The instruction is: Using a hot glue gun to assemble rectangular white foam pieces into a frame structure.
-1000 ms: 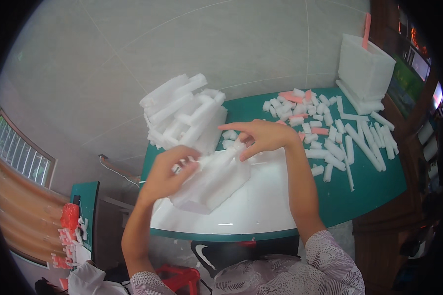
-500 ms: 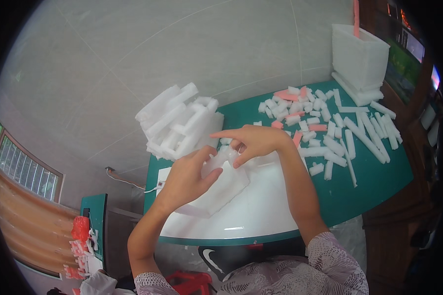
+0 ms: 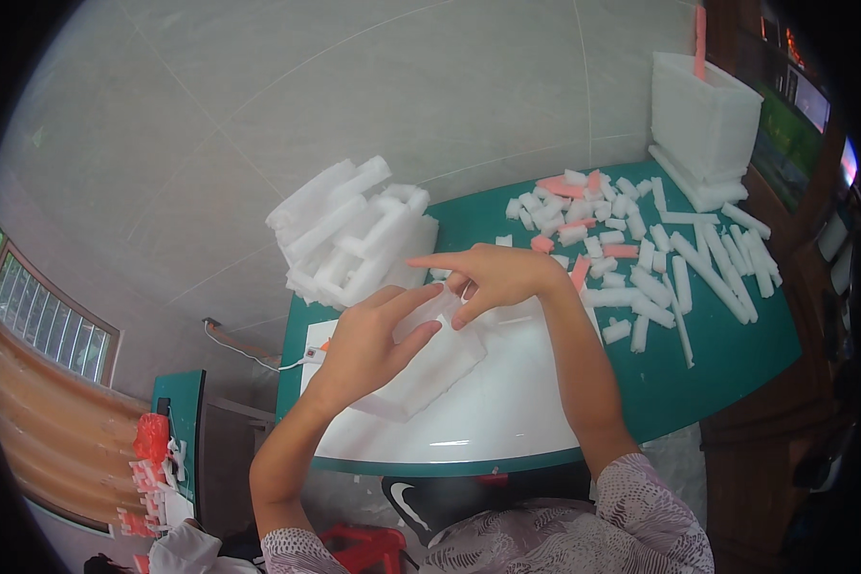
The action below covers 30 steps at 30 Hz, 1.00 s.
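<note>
My left hand (image 3: 378,344) is over the near left part of a white foam block (image 3: 429,373), its thumb and fingers apart and nothing gripped between them. Just to its right, my right hand (image 3: 493,277) stretches its index finger leftward. Its other fingers curl in toward the thumb, beside a pale, translucent piece (image 3: 444,304) too blurred to name. The hands partly hide the block's far end. A glossy white board (image 3: 517,411) lies beneath the block on the green table (image 3: 727,359).
A stack of white foam pieces (image 3: 354,230) stands behind my left hand. Many small white and pink foam bits (image 3: 584,215) and longer strips (image 3: 708,273) lie at the right. A tall white foam box (image 3: 706,124) stands at the far right corner. A white cable (image 3: 258,361) reaches the board's left edge.
My left hand's fingers have shifted slightly up and right, toward the right hand. The translucent piece shows less distinctly between the hands. The right hand keeps nearly the same pose.
</note>
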{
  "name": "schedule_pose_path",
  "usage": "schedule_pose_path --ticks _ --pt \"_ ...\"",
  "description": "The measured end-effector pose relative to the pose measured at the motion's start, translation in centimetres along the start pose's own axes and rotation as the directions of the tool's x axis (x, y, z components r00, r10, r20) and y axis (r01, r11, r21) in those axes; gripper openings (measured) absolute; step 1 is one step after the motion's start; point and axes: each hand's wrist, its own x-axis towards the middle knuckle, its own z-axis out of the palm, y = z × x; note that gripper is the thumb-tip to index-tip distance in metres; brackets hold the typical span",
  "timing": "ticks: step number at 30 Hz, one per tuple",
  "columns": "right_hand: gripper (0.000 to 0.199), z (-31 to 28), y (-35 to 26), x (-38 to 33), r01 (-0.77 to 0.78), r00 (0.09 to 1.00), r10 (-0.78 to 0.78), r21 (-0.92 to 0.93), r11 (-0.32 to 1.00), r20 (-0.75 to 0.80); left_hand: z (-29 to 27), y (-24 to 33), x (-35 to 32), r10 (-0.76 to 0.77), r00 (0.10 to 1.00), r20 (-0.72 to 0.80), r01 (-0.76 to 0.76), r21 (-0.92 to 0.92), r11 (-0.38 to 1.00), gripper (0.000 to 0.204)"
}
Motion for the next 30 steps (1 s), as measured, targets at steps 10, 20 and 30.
schedule_pose_path --ticks 10,20,30 --pt "0.097 0.29 0.47 0.43 0.064 0.998 -0.064 0.005 0.998 0.021 0.25 -0.48 -0.29 0.044 0.998 0.037 -0.045 0.028 0.999 0.036" --pt "0.095 0.31 0.69 0.86 0.125 0.992 -0.124 -0.015 0.992 0.013 0.44 -0.42 -0.24 0.052 0.998 0.045 -0.055 0.079 0.995 0.036" --pt "0.091 0.40 0.26 0.52 0.117 0.993 -0.117 0.005 0.993 0.031 0.38 -0.24 -0.69 0.006 0.999 0.042 -0.007 0.033 0.999 0.031"
